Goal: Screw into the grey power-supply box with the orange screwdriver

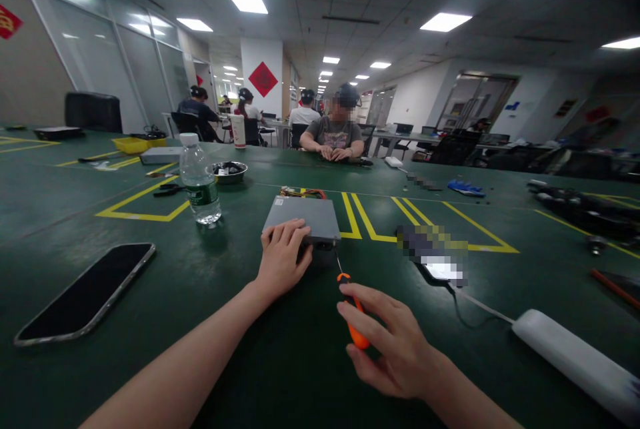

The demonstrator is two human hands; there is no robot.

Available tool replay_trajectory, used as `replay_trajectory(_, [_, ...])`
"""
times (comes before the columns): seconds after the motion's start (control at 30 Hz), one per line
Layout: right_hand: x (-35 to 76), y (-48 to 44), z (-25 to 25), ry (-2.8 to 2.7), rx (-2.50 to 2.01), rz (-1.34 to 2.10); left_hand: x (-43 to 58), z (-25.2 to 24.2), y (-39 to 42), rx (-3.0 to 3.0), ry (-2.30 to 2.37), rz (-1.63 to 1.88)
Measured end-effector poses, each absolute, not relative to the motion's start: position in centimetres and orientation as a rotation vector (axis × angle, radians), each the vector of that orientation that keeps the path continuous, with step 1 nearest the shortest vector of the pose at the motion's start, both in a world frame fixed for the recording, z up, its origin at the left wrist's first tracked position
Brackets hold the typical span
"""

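A flat grey metal computer power supply (305, 212) lies on the green table, with coloured wires (316, 193) bunched at its far side. My left hand (284, 252) rests over its near left corner, fingers on the top and thumb at the front face, gripping it. In my right hand (393, 335) is a screwdriver (356, 322) with an orange and black handle, held between the fingertips and thumb. Its thin shaft points up at the near right corner of the power supply. Whether the tip sits in a screw is too small to tell.
Left of the power supply stand a water bottle (200, 182) and a metal bowl (229, 177) of small parts. A phone (87, 292) lies front left. At right are a lit phone (433, 259), a cable and a white power strip (570, 355). A person (334, 132) sits opposite.
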State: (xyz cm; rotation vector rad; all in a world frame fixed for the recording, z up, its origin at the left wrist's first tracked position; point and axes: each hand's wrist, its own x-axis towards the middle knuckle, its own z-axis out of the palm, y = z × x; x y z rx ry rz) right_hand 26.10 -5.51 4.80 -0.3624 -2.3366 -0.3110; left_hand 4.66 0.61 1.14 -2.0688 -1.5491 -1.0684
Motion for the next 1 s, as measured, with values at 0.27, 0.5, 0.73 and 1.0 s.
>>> replay_trajectory(0.27, [25.5,-5.3,4.3,-2.317,-0.310,-0.284,4.6,1.2,0.6,-2.070,-1.551,-1.075])
replay_trajectory(0.5, [25.5,-5.4,4.0,-2.328,-0.333,-0.201,4.7,1.3,0.5,-2.065,-1.554,-1.074])
replay_trajectory(0.73, [25.4,-5.4,4.5,-2.411,-0.338,-0.297,4.6,1.2,0.5,-2.071,-1.552,-1.077])
replay_trajectory(1.0, [25.0,-5.2,3.5,-2.308,-0.337,-0.242,4.7,1.2,0.7,-2.077,-1.559,-1.062])
